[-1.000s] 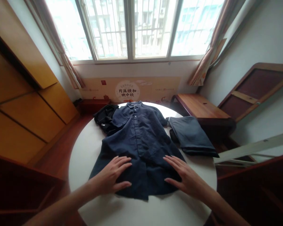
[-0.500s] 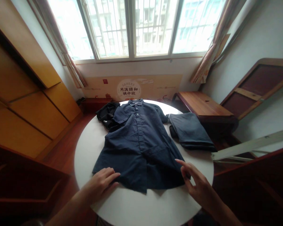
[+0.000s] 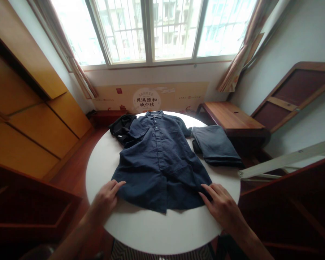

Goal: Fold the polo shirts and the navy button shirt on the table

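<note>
A dark navy short-sleeved shirt (image 3: 157, 162) lies spread front up on a round white table (image 3: 162, 231), its collar toward the window and its hem toward me. My left hand (image 3: 105, 198) has the left corner of the hem between thumb and fingers. At the right corner, my right hand (image 3: 219, 200) grips the cloth near the hem, thumb and fingertips on the fabric. The shirt's left sleeve touches a crumpled black garment (image 3: 121, 128). Beside the other sleeve lies a folded dark grey garment (image 3: 215, 144).
A wooden bench (image 3: 230, 115) stands beyond the table on the right, below the window (image 3: 173, 32). Yellow wooden cabinets (image 3: 35, 126) line the left wall. A pale metal bar (image 3: 284, 164) reaches toward the table's right edge. A striped seat (image 3: 162, 252) shows under the near edge.
My left hand has shifted left onto the hem's corner and closed on it. My right hand has closed on the right corner. The hem's lower edge now sits slightly farther from me.
</note>
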Demonstrator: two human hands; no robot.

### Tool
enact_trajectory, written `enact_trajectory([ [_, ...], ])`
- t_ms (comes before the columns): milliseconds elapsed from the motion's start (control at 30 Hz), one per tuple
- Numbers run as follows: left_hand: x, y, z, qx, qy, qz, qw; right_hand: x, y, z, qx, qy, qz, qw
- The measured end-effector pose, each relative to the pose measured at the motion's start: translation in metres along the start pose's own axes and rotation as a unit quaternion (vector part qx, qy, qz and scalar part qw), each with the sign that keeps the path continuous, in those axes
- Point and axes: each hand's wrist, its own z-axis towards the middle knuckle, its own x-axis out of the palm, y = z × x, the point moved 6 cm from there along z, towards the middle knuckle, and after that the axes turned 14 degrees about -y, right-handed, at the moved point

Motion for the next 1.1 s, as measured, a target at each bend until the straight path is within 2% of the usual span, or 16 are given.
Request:
enact_trajectory([
  [167, -0.017, -0.010, 0.003, 0.054, -0.042, -0.018, 0.998, 0.001, 0.025, 0.010, -0.019, -0.005, 0.056, 0.998],
  [333, -0.026, -0.010, -0.006, 0.069, -0.057, -0.012, 0.996, 0.008, 0.055, 0.009, -0.061, 0.062, 0.145, 0.986],
  [400, -0.024, -0.003, -0.010, 0.035, -0.054, 0.002, 0.998, 0.014, 0.057, 0.009, -0.059, 0.097, 0.136, 0.984],
  [567, -0.019, 0.029, -0.020, -0.118, -0.064, 0.027, 0.991, 0.032, 0.052, 0.006, -0.041, 0.183, 0.097, 0.978],
  [700, -0.019, 0.038, -0.027, -0.142, -0.078, -0.049, 0.986, 0.039, 0.060, 0.008, -0.053, 0.203, 0.109, 0.972],
  [800, -0.025, 0.036, -0.025, -0.113, -0.094, -0.079, 0.986, 0.039, 0.064, 0.017, -0.042, 0.184, 0.106, 0.976],
  [900, -0.025, 0.024, -0.018, -0.041, -0.053, -0.077, 0.995, 0.041, 0.068, 0.022, -0.036, 0.187, 0.107, 0.976],
  [1000, -0.021, 0.013, -0.012, 0.004, -0.012, -0.058, 0.998, 0.044, 0.074, 0.022, -0.058, 0.196, 0.109, 0.973],
  [1100, -0.018, 0.006, -0.009, 0.047, 0.003, -0.058, 0.997, 0.045, 0.079, 0.020, -0.084, 0.218, 0.129, 0.964],
])
